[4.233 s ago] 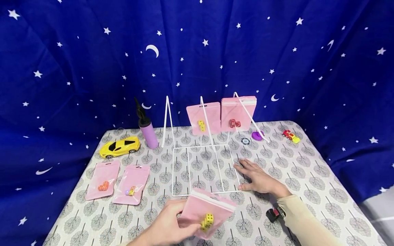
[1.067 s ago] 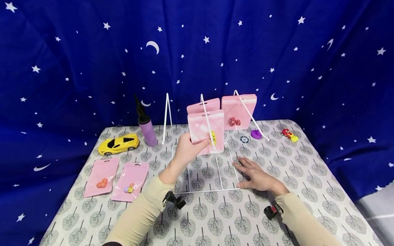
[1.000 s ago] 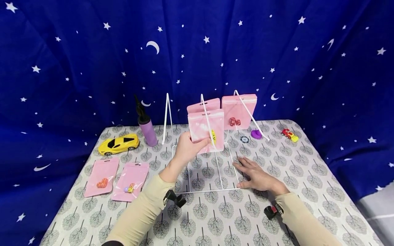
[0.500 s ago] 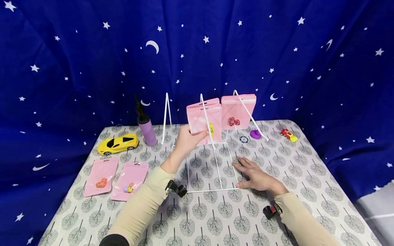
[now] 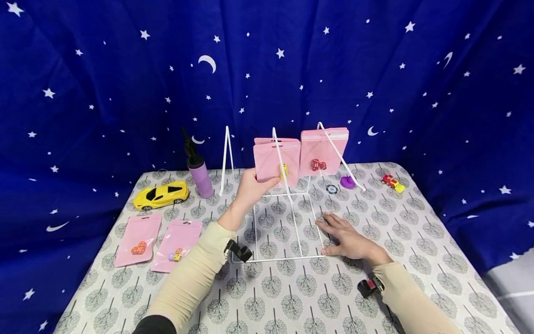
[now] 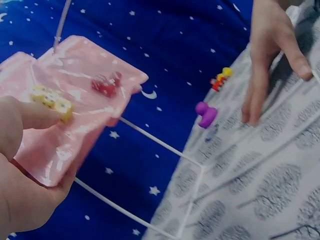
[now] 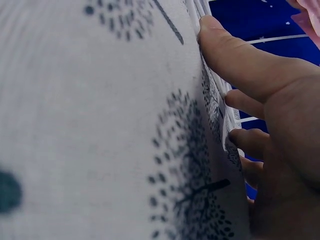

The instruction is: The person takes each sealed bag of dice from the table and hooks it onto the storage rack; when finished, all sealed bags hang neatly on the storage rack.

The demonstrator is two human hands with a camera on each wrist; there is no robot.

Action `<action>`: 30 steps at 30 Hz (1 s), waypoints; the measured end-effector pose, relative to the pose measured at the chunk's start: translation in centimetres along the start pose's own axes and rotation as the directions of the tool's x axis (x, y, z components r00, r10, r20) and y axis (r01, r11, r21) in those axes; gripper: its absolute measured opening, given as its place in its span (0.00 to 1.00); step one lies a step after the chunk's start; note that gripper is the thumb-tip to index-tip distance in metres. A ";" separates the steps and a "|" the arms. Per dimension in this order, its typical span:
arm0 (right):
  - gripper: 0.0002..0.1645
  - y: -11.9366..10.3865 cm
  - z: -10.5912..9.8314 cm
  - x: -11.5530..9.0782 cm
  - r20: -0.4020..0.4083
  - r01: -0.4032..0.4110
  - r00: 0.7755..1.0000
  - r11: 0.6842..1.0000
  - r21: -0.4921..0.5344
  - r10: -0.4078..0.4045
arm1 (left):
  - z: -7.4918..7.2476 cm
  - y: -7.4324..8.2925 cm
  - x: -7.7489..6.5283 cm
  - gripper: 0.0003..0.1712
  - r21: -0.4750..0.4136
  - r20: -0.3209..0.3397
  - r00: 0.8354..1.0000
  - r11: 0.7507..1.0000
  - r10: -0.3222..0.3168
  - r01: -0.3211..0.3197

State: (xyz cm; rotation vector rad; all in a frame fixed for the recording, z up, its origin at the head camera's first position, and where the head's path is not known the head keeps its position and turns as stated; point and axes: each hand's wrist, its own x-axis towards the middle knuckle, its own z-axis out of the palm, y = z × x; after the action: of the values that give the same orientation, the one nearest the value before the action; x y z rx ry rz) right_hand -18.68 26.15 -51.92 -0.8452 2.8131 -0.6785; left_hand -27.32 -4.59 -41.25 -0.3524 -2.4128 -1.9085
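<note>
My left hand pinches the lower left part of a pink zip bag holding yellow dice. That bag is at the middle arm of a white wire rack, in front of another pink bag whose top edge shows. In the left wrist view the thumb lies over the yellow dice. On the rack's right arm hang pink bags, the front one with red dice. My right hand rests on the tablecloth at the rack base's right side, fingers spread. The rack's left arm holds nothing.
Two pink bags with dice, one orange and one mixed, lie at left. Behind them are a yellow toy car and a purple pump. A purple object, round token and small red-yellow toy lie right.
My left hand has carried the yellow-dice bag from the table's front up to the middle arm, then pushed it farther back, close to the bag behind. The right hand has stayed put.
</note>
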 end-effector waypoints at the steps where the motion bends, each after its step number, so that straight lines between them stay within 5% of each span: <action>1: 0.55 0.0 0.0 0.0 0.000 0.000 1.000 1.000 0.001 0.000 | 0.0 -0.3 0.0 0.20 0.012 0.004 1.000 1.000 -0.003 0.003; 6: 0.55 0.0 -0.1 0.0 0.001 -0.008 1.000 1.000 -0.005 0.008 | 0.1 -2.0 -0.5 0.18 0.079 0.021 0.999 0.996 -0.043 0.042; 15: 0.55 0.0 -0.1 -0.1 0.001 -0.014 1.000 1.000 -0.004 0.014 | -0.4 -3.9 -1.7 0.10 0.061 0.061 0.997 0.997 -0.044 0.041; 25: 0.55 0.0 0.0 0.0 0.006 -0.013 1.000 1.000 -0.006 0.013 | -4.1 -4.8 -4.8 0.16 0.147 0.084 0.995 0.987 0.047 -0.059; 30: 0.55 0.0 -0.2 -0.1 0.006 -0.012 1.000 1.000 -0.001 0.012 | -6.5 -5.6 -6.6 0.18 0.147 0.092 0.995 0.988 0.033 -0.046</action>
State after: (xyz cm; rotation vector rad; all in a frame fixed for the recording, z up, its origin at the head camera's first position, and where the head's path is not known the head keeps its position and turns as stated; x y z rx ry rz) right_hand -18.63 26.21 -51.76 -0.8289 2.8108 -0.6723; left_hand -22.67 -13.04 -46.19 -0.4831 -2.5647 -1.7183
